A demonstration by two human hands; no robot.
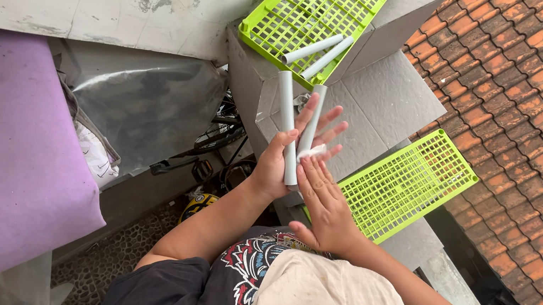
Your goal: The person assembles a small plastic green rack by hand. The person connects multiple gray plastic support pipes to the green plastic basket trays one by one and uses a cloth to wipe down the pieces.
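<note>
the left hand (282, 165) grips two white tubes (286, 115) upright, thumb across the front, fingers spread behind. the right hand (322, 199) lies flat and released against their lower ends, touching a white wad (312, 153). two more white tubes (317, 53) rest on the upper green grid tray (284, 22); another green grid tray (410, 184) sits on the grey ledge (395, 96).

Upper green tray (321, 9) cut off by top edge; bicycle (220, 134) mostly hidden.

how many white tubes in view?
4. Two white tubes lie on the upper green tray: one, one. Two are upright in the left hand: one, one. Others may be hidden behind the hands.
</note>
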